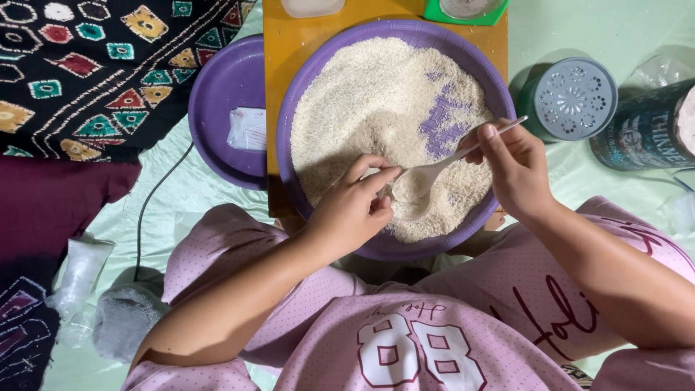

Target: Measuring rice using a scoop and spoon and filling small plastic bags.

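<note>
Your right hand (514, 170) is pinching the white plastic spoon (427, 174) heaped with grain over the big round purple plastic bowl of pale rice (384, 116), left hand (351, 210) fingertips closed at its scoop, so keep it level and low.

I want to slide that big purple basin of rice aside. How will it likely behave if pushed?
The purple basin is heaped with rice, so it probably feels heavy and resists sliding. Its wide, shallow shape suggests it won't tip easily. It overhangs the yellow board, so loose grains might shift or spill.
</note>
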